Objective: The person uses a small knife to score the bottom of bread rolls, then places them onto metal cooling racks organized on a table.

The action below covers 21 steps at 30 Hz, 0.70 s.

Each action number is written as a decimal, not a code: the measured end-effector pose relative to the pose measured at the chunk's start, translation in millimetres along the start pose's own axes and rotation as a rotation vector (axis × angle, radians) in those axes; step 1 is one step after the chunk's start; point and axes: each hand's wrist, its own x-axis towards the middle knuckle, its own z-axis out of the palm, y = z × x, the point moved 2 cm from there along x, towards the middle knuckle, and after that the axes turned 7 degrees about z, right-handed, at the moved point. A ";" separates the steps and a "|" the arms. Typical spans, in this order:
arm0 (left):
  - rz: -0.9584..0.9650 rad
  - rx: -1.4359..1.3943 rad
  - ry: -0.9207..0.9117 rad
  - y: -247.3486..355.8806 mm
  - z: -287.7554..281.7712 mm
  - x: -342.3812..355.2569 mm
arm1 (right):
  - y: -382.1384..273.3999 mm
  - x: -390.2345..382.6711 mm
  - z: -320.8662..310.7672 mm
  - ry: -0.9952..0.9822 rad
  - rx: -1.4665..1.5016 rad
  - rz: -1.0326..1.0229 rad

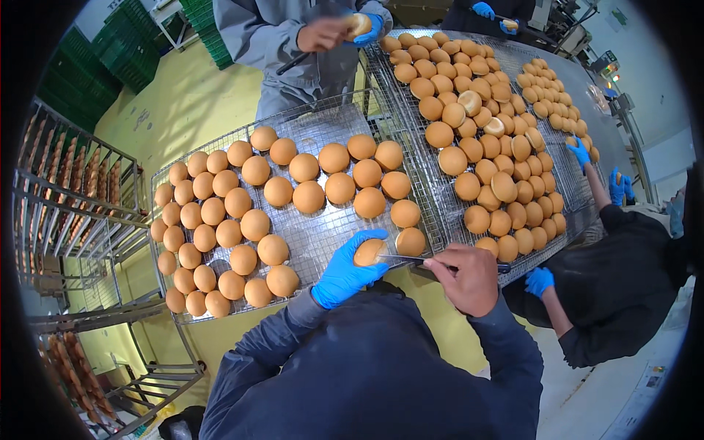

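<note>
In front of me my left hand (343, 274), in a blue glove, closes around a round golden-brown bun (369, 252) near the close edge of a wire-mesh rack (317, 249). My bare right hand (469, 279) grips a knife (402, 257) with a thin blade, its dark handle end showing past the palm. The blade reaches left to the bun's side; how deep it goes in, I cannot tell. Several similar buns (308, 196) lie in rows on the same rack. One bun (411, 241) sits just beyond the blade, a pale band along its lower side.
Right of my rack, another mesh rack (422, 139) bears many buns, some piled. Across from me a person (293, 44) holds a bun and a knife; a person in black (616, 271) stands at right. Left are a wheeled tray rack (81, 198) and green crates (121, 55).
</note>
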 end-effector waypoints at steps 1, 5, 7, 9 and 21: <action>-0.001 0.013 -0.012 0.8 -1.0 -3.1 | 3.8 1.8 3.2 -0.006 -0.048 0.000; -0.089 -0.043 0.007 -1.5 -3.0 -9.5 | 13.7 -5.1 15.5 -0.040 0.059 0.059; -0.110 -0.046 0.014 -4.2 -5.7 -10.5 | 32.4 -2.3 30.5 -0.050 0.041 0.133; 0.054 0.221 -0.034 -15.7 -12.6 -10.6 | 65.3 -4.5 64.0 -0.158 0.222 0.315; 0.481 1.017 -0.209 -59.3 -16.2 87.8 | 127.3 14.2 63.4 -0.009 1.435 0.556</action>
